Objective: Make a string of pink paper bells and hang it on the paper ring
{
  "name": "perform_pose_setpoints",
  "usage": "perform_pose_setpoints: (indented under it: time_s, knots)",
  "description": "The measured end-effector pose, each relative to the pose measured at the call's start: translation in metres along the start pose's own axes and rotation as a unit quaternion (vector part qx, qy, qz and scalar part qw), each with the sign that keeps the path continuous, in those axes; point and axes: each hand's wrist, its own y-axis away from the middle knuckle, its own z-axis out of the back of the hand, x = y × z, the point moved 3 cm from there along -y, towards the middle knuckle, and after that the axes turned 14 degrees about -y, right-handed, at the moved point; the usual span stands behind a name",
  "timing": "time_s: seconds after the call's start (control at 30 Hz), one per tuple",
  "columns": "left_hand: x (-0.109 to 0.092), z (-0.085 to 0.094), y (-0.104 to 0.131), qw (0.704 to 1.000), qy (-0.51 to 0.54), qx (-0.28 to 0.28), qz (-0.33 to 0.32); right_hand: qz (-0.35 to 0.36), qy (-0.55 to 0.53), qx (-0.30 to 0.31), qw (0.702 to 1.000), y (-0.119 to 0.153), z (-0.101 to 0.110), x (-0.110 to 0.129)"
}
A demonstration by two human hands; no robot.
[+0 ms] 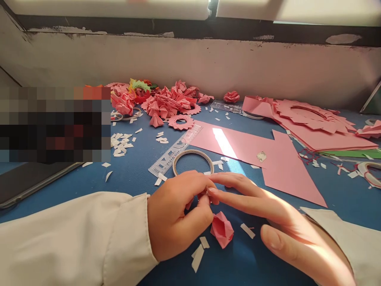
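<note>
My left hand (175, 214) is closed in a pinch, its fingertips hiding whatever small thing may be between them. Stretched out from the right, my right hand (282, 214) has its fingers apart, and its index and middle fingertips meet the left fingertips. Just below the fingers, a small folded pink paper piece (222, 232) lies on the blue table. A roll of double-sided tape (176, 161) lies just beyond both hands, partly hidden by them. White paper strips (197, 257) are scattered close by.
Behind the tape are a clear stencil ruler (162, 162) and a cut pink paper sheet (244, 145). Folded pink paper pieces (166, 104) are heaped by the wall. Stacked pink paper (321, 137) lies at right, near another tape roll (364, 171). A dark flat device (32, 184) lies left.
</note>
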Motion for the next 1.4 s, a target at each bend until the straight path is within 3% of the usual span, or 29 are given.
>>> perform_pose_setpoints:
  time_s: [0.23,0.43,0.57,0.73,1.07,1.2,1.4]
  knots:
    - [-0.0003,0.0012,0.0004,0.999,0.028,-0.007,0.014,-0.002,0.051,-0.044,0.998,-0.0024,0.0,-0.0032]
    - [-0.0018,0.002,-0.0006,1.0,0.028,-0.012,-0.004,0.096,0.139,-0.099,0.981,-0.0072,-0.0013,0.0007]
    - [-0.0036,0.0018,-0.0008,1.0,0.013,0.002,-0.016,0.128,0.143,-0.122,0.974,-0.0083,0.0001,0.0041]
    - [-0.0025,-0.0003,0.001,1.0,-0.021,0.0,-0.01,0.139,0.126,-0.116,0.975,-0.0079,-0.0004,0.0044]
    - [-0.0017,-0.0026,0.0,0.996,-0.041,-0.026,-0.071,0.119,0.041,-0.092,0.988,-0.006,-0.0019,0.0046]
    - [-0.003,-0.0014,-0.0014,0.992,-0.061,-0.038,-0.104,0.109,0.047,-0.075,0.99,-0.0048,-0.0029,0.0049]
    - [-0.0026,-0.0012,0.0002,0.992,-0.061,-0.057,-0.092,0.116,0.076,-0.088,0.986,-0.0059,-0.0026,0.0005]
